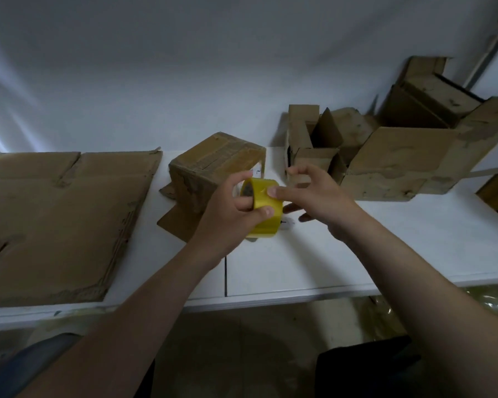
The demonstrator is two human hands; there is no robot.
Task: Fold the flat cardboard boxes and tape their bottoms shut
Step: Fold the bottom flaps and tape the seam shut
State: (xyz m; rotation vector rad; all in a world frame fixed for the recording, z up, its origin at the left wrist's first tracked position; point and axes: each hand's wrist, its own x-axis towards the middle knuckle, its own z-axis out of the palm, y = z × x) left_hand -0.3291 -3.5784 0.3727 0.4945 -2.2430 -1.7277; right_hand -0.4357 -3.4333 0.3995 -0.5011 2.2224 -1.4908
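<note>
A yellow roll of tape (263,208) is held above the white table, gripped by my left hand (230,216) with fingers through its core. My right hand (314,196) touches the roll's outer face with a fingertip, its other fingers spread. Just behind the roll stands a small folded cardboard box (213,165), bottom side up, with loose flaps splayed on the table at its base. A stack of flat cardboard sheets (58,219) lies at the left.
Several folded open boxes (391,156) crowd the back right against the wall. The white table (299,265) has a seam down its middle and its front edge runs close to me. Plastic wrap lies on the floor at right.
</note>
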